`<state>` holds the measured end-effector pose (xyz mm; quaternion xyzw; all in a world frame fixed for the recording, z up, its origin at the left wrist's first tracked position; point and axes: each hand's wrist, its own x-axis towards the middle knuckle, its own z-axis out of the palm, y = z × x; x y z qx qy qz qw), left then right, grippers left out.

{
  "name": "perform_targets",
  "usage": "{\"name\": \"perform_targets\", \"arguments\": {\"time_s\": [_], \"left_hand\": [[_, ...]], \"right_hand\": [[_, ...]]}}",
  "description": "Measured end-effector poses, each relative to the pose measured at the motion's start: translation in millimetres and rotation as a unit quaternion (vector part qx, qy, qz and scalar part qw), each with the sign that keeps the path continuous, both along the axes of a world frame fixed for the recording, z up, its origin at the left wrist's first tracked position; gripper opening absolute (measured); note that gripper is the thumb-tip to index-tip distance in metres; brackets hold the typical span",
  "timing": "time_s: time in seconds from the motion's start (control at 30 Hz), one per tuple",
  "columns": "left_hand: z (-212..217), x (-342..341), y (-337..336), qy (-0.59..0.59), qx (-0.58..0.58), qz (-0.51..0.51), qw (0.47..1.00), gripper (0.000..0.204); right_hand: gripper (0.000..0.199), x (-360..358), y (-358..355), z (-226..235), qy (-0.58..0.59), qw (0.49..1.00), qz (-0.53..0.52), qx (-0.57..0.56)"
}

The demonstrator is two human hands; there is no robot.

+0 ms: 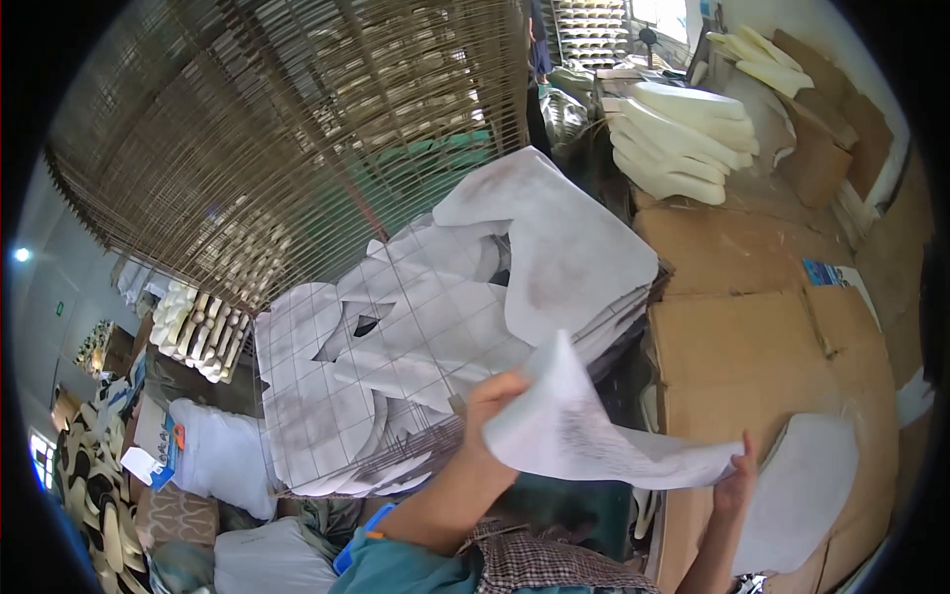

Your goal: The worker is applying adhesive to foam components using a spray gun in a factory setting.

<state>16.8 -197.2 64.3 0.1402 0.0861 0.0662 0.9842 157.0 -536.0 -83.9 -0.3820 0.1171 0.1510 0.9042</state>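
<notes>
White cut sheet: curled, long axis spanning hand to hand, crossing the cardboard-covered worktop's left edge
Left hand: fingers holding its left end
Right hand: fingers holding its right end, nearer worktop

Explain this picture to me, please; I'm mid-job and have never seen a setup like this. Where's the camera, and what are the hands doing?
There is no machine arm here: these are a person's bare hands. The single view comes from a fisheye camera worn on the head, looking down, so straight edges bend near the rim. The left hand and right hand hold a curved white sheet between them. Beyond it lies a pile of white cut-out sheets, with wire racks rising behind. On the right, flat cardboard bears another white piece; farther back sit cream-coloured shaped pads.
</notes>
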Motion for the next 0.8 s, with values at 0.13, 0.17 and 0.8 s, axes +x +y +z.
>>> {"name": "perform_targets", "arguments": {"time_s": [0.13, 0.17, 0.8], "left_hand": [[-27.7, -46.3, 87.6, 0.034, 0.108, 0.167, 0.979, 0.032], [-31.5, -51.8, 109.3, 0.032, 0.103, 0.163, 0.981, 0.032], [-40.0, -263.9, 650.9, 0.103, 0.251, 0.549, 0.79, 0.051]], "right_hand": [[0.064, 15.4, 69.5, 52.6, -0.122, 0.99, 0.024, -0.06], [0.063, 12.6, 101.5, 72.8, -0.145, 0.986, 0.032, -0.081], [0.055, -93.2, 671.2, 123.0, -0.251, 0.941, 0.216, -0.064]]}}
